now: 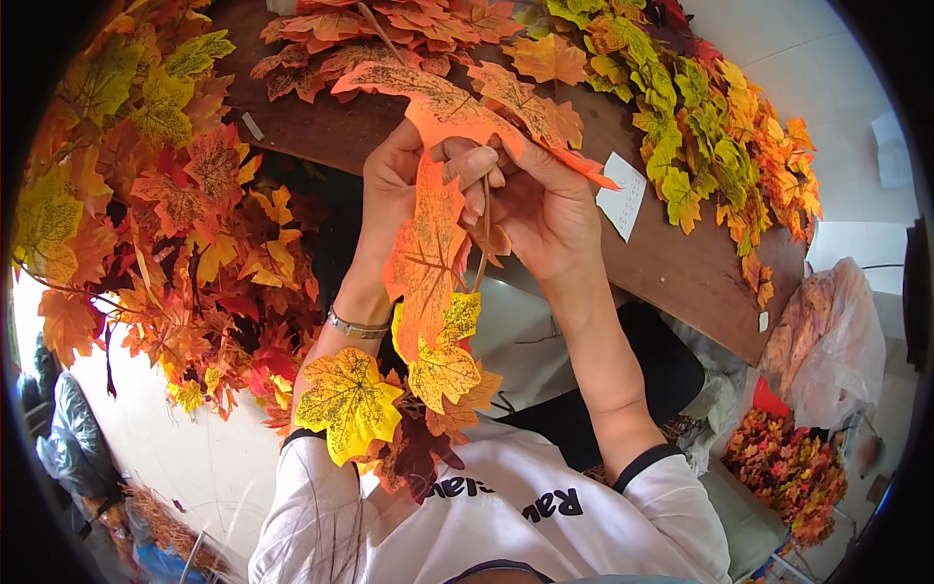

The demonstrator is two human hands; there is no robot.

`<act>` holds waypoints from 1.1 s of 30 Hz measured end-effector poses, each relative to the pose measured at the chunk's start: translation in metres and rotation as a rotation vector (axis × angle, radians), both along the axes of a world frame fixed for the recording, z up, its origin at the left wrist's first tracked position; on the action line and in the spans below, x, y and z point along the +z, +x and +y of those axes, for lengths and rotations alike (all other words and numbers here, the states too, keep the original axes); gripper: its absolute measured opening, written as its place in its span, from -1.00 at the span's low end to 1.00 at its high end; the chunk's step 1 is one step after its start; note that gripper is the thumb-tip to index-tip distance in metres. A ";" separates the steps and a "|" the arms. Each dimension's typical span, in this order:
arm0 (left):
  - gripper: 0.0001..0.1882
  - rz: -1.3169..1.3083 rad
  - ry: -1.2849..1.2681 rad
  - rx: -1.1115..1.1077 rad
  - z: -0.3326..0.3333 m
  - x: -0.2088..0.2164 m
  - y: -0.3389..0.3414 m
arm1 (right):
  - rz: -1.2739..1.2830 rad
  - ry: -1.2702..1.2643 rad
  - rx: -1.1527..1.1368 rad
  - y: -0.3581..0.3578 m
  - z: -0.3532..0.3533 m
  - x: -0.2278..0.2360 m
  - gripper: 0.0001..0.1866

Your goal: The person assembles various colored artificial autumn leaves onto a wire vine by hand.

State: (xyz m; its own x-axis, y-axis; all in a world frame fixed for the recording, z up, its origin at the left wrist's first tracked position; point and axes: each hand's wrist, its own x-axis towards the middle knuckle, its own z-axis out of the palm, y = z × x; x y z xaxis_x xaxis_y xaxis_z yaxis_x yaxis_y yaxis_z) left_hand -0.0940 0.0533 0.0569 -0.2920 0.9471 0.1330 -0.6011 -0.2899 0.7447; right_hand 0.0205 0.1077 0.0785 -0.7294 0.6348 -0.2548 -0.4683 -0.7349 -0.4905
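Both hands are raised over the near edge of a brown table, close together at an artificial maple-leaf garland (426,268). My left hand (401,175) has its thumb and fingers closed on the garland beneath a large orange leaf. My right hand (553,200) pinches the stem beside it, its fingertips almost touching those of the left. Orange leaves cover part of the fingers, so the exact joint is hidden. Below the hands the garland hangs toward my lap, with a yellow speckled leaf (350,404) and dark red leaves at its lower end.
Orange leaves (321,44) are stacked on the brown table (671,282). Green and yellow garlands (671,127) lie along its right side, near a white paper slip (623,197). Many garlands (195,195) hang at the left. A clear plastic bag (827,341) stands at the right.
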 end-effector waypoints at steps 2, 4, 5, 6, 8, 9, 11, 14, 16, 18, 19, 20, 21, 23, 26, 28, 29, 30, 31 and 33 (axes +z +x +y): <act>-0.81 -0.015 0.003 0.012 -0.003 0.001 0.001 | -0.004 0.003 0.011 0.000 -0.001 0.001 -0.81; -0.80 -0.033 0.005 0.022 -0.004 0.002 0.001 | -0.026 0.049 -0.052 -0.002 -0.004 0.007 -0.83; -0.80 -0.033 0.007 0.020 -0.003 0.003 0.002 | -0.026 0.050 -0.054 -0.001 -0.004 0.004 -0.83; -0.80 -0.040 0.004 0.013 -0.001 0.005 0.002 | 0.000 0.056 -0.027 0.000 -0.002 -0.001 -0.84; -0.79 -0.047 0.000 0.008 0.000 0.003 0.001 | 0.027 0.061 0.002 0.000 -0.002 -0.003 -0.86; -0.77 -0.035 -0.027 0.009 -0.001 -0.002 -0.001 | 0.018 0.067 -0.030 -0.002 -0.004 -0.003 -0.86; -0.76 -0.023 -0.054 0.012 -0.002 -0.004 -0.002 | 0.010 0.073 -0.061 -0.002 -0.006 -0.003 -0.87; -0.78 -0.081 -0.021 -0.005 -0.004 0.000 -0.003 | -0.029 0.293 -0.012 0.004 -0.002 -0.004 -0.88; -0.81 -0.128 -0.029 -0.073 -0.004 0.002 -0.005 | 0.022 0.331 0.113 0.011 0.005 -0.006 -0.83; -0.82 -0.120 0.006 -0.044 -0.002 0.001 -0.005 | 0.030 0.368 0.092 0.006 0.004 -0.005 -0.81; -0.83 -0.116 0.041 -0.016 0.000 -0.002 -0.006 | 0.035 0.404 0.069 0.005 0.003 -0.004 -0.79; -0.83 -0.116 0.044 -0.018 0.003 -0.011 -0.008 | 0.034 0.408 0.068 0.007 0.002 -0.010 -0.79; -0.83 -0.041 0.070 -0.015 0.004 -0.022 -0.013 | -0.032 0.365 -0.134 0.012 0.001 -0.019 -0.73; -0.82 0.032 0.100 -0.014 0.005 -0.030 -0.017 | -0.135 0.433 -0.346 0.026 0.008 -0.018 -0.64; -0.82 0.014 0.105 -0.038 0.005 -0.028 -0.014 | -0.520 0.773 -0.581 0.069 0.034 -0.009 -0.69; -0.82 0.008 0.106 -0.056 0.004 -0.027 -0.014 | -0.588 1.014 -0.789 0.076 0.033 0.013 -0.82; -0.82 0.007 0.107 -0.064 0.002 -0.027 -0.015 | -0.600 1.152 -0.748 0.072 0.025 0.030 -0.82; -0.81 0.004 0.108 -0.075 0.001 -0.027 -0.015 | -0.630 1.336 -0.647 0.065 0.019 0.043 -0.82; -0.81 0.003 0.109 -0.085 -0.001 -0.028 -0.017 | -0.655 1.517 -0.539 0.056 0.013 0.051 -0.81; -0.80 -0.082 0.011 -0.140 -0.003 -0.025 -0.010 | -0.801 1.825 -0.405 0.041 0.010 0.055 -0.76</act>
